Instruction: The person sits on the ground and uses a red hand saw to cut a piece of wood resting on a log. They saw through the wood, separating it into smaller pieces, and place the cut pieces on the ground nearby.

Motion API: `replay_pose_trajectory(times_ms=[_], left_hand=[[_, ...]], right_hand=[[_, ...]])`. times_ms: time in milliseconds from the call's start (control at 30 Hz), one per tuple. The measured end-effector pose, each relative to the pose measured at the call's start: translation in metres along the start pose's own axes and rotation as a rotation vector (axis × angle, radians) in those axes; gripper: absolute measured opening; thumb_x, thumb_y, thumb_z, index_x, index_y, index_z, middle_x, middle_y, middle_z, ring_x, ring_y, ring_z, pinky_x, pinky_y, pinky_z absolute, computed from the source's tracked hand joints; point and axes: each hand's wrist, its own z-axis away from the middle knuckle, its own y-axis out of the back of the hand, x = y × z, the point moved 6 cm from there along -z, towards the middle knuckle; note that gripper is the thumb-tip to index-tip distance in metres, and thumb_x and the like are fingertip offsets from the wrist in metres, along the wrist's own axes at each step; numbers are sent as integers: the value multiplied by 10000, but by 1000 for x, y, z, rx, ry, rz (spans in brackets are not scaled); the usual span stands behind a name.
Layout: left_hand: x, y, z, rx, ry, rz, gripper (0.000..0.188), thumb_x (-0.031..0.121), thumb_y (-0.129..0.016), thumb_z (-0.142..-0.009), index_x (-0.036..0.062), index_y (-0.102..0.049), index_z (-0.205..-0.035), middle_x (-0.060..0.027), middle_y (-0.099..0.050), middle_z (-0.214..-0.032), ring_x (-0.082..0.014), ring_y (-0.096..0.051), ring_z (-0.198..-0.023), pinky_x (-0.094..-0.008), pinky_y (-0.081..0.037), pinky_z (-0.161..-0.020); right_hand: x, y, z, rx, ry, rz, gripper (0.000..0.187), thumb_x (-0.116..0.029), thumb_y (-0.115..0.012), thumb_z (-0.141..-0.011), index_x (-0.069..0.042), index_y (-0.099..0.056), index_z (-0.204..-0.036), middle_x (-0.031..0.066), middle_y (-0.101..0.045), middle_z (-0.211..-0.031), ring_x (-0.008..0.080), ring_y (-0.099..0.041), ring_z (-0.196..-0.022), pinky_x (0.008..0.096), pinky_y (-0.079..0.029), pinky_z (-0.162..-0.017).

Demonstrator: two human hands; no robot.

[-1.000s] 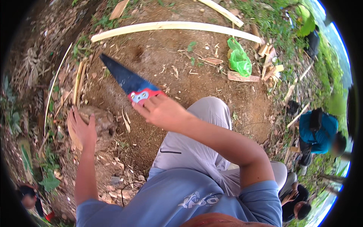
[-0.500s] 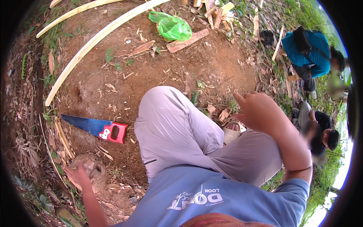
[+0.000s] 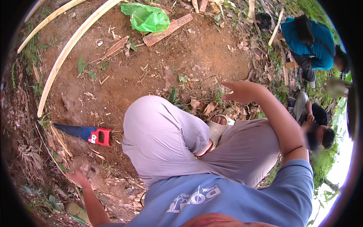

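The blue-bladed handsaw with a red plastic handle [image 3: 85, 133] lies flat on bare brown soil at near left, untouched. Just nearer, the left hand [image 3: 77, 176] presses a grey stone [image 3: 86, 165], fingers spread. The right hand [image 3: 244, 91] hovers empty at right, fingers loosely apart. Far off lies a crumpled green plastic bag [image 3: 146, 17].

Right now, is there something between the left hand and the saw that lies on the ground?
Nothing visible stands between them. The left hand rests low on the ground by a stone or stump, and the saw with its red handle lies just above it on bare soil, with only dry twigs and leaves between.
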Motion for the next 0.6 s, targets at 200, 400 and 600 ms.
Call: replay_pose_trajectory(times_ms=[200,400,600], left_hand=[[12,6,5,-2,1,-100,839,393,-553,-1099,-81,-196,-1692,-240,-168,-1794,-376,-207,-1656,-447,-201,-1364],[-46,17,-12,304,8,-357,704,407,-551,-1090,-34,-423,-1623,-223,-406,-1704,-442,-423,-1546,-501,-364,-1267],[26,30,124,-380,-1026,-876,196,290,-690,-927,217,-844,-829,-3,-819,-854,-212,-780,-810,-455,-522,-701]], right_hand=[[100,-71,-22,-307,-280,-148,842,-581,-619,-1048,-26,-412,-1646,300,-729,-1298,430,-724,-1196,518,-521,-1083],[110,-96,15,-123,-186,-166,647,-468,-664,-1025,-10,-611,-1477,290,-700,-1363,443,-674,-1278,515,-527,-1086],[110,-62,190,386,-342,-463,564,-438,-690,-1008,-49,-665,-1415,281,-738,-1274,457,-687,-1236,526,-539,-1061]])
